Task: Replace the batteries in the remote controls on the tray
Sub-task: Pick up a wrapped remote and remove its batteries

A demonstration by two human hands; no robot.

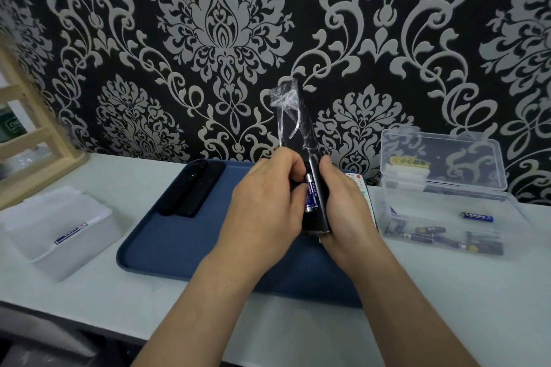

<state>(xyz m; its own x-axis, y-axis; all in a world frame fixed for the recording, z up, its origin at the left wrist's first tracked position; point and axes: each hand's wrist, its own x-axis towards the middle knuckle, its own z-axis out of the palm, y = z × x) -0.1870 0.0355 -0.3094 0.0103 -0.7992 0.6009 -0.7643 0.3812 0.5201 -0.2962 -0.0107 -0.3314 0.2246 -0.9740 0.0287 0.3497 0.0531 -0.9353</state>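
A black remote [301, 125] wrapped in clear plastic stands nearly upright above the blue tray [167, 241], held between both hands. My right hand [346, 205] grips its lower body from the right. My left hand [268, 202] curls round it from the left, fingertips on a blue battery [311, 197] lying in the open compartment. Two black remotes [190, 188] lie side by side at the tray's far left. A white remote [362, 188] shows partly behind my right hand.
A clear plastic box [441, 188] with its lid up holds several batteries at the right. A white open box [56, 226] at the left holds one battery [71, 232]. A wooden frame [26, 128] stands at the far left against the patterned wall.
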